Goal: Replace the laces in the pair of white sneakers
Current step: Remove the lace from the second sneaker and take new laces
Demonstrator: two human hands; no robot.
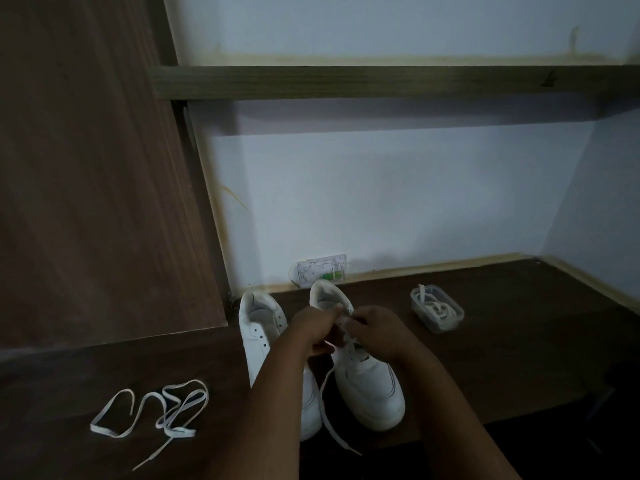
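The view is dim and bluish, with low contrast. The wall (398, 202) is the brightest area; a shelf (381, 81) throws a soft, wide shadow beneath itself onto it. The dark surface (519, 341) swallows detail, and the corners fade towards black. Both hands (346, 329) are slightly smeared by motion blur. Wide-angle distortion bends the straight edges near the frame's borders. Fine grain softens everything.
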